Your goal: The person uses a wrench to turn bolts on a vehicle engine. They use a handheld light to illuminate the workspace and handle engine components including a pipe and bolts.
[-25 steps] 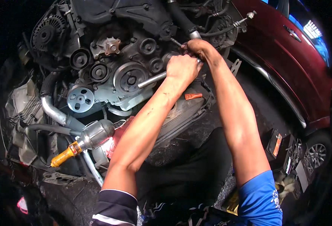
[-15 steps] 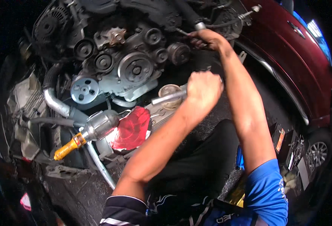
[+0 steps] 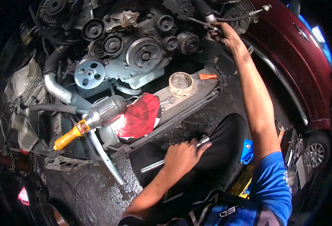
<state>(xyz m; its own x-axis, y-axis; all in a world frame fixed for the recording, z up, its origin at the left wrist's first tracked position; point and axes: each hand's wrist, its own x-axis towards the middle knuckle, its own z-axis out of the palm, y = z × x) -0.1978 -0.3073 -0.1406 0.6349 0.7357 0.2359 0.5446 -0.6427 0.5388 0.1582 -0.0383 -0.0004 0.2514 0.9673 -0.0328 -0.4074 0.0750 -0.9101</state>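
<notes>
My left hand (image 3: 181, 158) is closed around the middle of a chrome socket wrench (image 3: 152, 166), held low over my dark trousers. The wrench's head sticks out past my thumb, and its handle end points left. Up at the engine's right side, my right hand (image 3: 225, 34) has its fingers curled at the end of a thin dark rod (image 3: 199, 22), beside a hose with a pale metal end (image 3: 210, 18). What lies inside those fingers is too small to tell. Pulleys (image 3: 145, 55) and a pale cover fill the engine's front.
On the radiator top (image 3: 203, 87) are a tape roll (image 3: 181, 85), an orange piece (image 3: 207, 76), a spanner (image 3: 167, 100) and a red cloth (image 3: 139, 116). A caged work lamp (image 3: 92, 118) with a yellow handle lies left. A dark red car panel (image 3: 286, 49) borders the right.
My left hand has come down and back toward my lap with the socket wrench. My right hand has shifted slightly up and right in view; the view itself has moved a little.
</notes>
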